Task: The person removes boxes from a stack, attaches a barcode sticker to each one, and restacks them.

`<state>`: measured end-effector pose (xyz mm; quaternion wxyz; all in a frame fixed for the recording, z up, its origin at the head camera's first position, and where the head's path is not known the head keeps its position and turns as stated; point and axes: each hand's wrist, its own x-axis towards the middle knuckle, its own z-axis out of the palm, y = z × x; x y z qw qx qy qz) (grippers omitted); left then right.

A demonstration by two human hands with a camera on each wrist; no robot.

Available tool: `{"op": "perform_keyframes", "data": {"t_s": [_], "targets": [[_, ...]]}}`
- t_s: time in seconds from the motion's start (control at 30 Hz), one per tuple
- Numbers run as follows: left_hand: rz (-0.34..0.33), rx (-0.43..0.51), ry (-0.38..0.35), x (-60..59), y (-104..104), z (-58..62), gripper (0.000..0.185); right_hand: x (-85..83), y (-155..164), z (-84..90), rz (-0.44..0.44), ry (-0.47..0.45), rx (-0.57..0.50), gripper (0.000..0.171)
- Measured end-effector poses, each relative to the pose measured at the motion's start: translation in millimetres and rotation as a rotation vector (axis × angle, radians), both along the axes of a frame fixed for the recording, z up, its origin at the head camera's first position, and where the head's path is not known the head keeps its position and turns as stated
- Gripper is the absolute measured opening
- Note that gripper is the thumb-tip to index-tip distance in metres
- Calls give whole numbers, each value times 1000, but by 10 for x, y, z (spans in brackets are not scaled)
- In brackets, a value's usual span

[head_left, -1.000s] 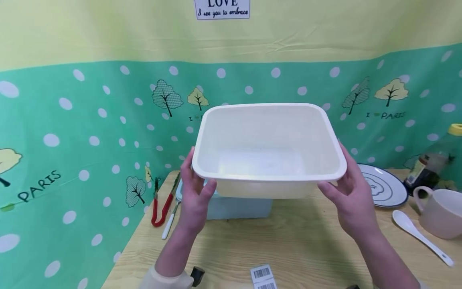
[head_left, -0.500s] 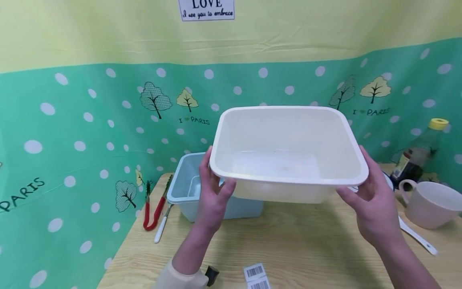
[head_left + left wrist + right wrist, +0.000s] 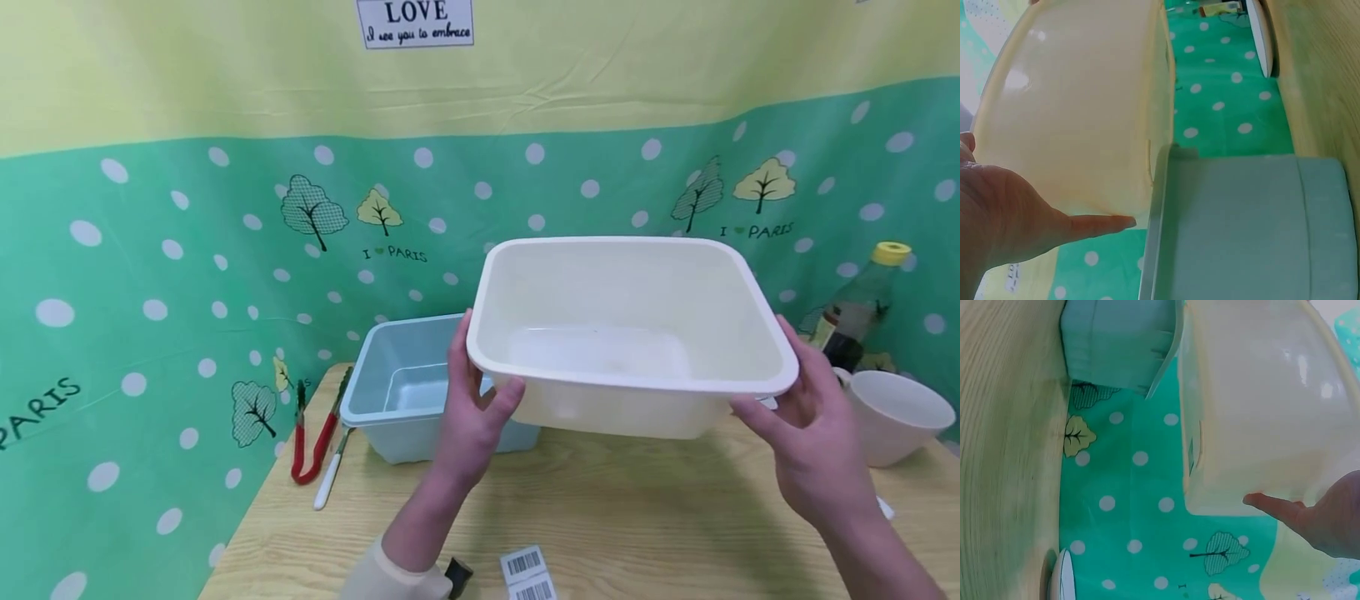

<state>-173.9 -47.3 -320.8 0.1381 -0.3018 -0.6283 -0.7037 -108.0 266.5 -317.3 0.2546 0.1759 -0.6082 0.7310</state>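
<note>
While it hangs above the wooden table (image 3: 600, 517), the smooth cream plastic basin (image 3: 630, 333), rectangular with rounded corners, sits further right than before, uncovering the pale blue tub (image 3: 405, 400). Left hand (image 3: 468, 417) and right hand (image 3: 813, 442) grip its rim. Each wrist view shows a thumb under the basin's wall.

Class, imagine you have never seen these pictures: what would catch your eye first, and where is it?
First, the big cream tub, held in the air above the wooden table by the left hand and right hand, one at each end. Behind it at the left stands a pale blue tub, with red tongs beside it. A cream mug sits at the right.
</note>
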Motion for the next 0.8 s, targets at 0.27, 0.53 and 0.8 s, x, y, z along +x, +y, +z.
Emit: {"op": "perform_keyframes", "data": {"t_s": [0.27,0.53,0.8], "targets": [[-30,20,-9,-21,189,9,84,11,177,-19,-31,57,-19,78],[-50,25,-8,-43,345,-5,81,40,353,24,-32,101,-18,75],[-59,31,-57,-51,464,-35,79,46,529,41,1,120,39,74]]}}
